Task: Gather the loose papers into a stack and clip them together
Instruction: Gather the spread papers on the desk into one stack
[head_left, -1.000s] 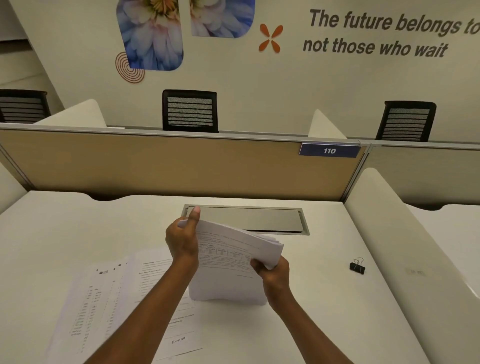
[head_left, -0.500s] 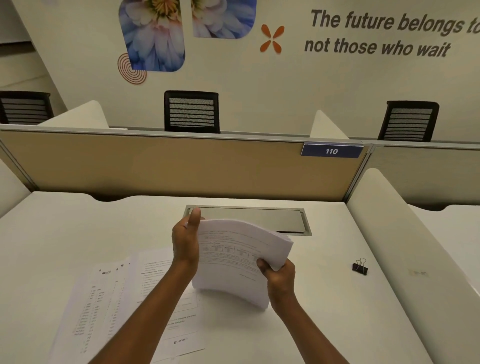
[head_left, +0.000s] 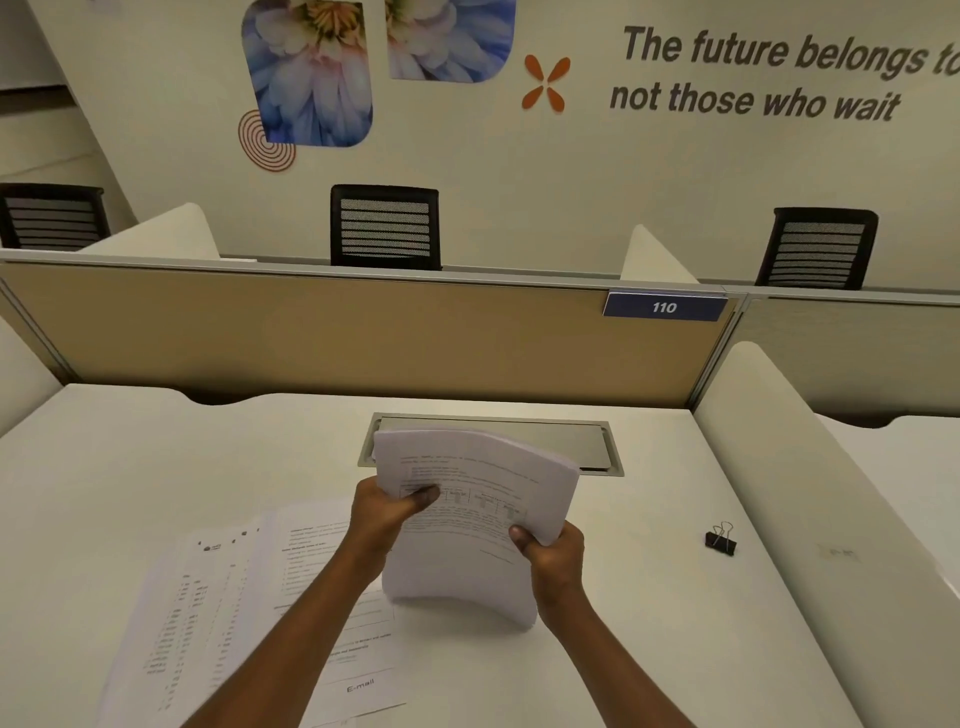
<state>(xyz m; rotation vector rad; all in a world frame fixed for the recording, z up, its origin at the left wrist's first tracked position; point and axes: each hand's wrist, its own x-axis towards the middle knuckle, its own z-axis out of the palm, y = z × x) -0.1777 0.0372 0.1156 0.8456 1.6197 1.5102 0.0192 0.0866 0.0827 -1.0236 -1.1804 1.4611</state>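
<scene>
Both hands hold a sheaf of printed papers (head_left: 478, 514) upright over the white surface (head_left: 649, 597). The left hand (head_left: 389, 512) is closed on the sheaf's left edge, thumb across the printed face; the right hand (head_left: 550, 553) is closed on the lower right edge, thumb on front. The sheaf bows, top curling away, and its bottom edge sits just above or on the surface, hard to tell which. The step looks like squaring the stack. To do it well: loosen both grips a little so sheets can slide, tap the bottom edge flat on the surface, then turn and tap a side edge, keeping the bow small so pages don't fan. Several loose sheets (head_left: 234, 613) lie spread on the surface to the left, partly under the left forearm, and probably need adding before clipping. The black binder clip (head_left: 721, 540) rests on the surface well to the right, untouched.
</scene>
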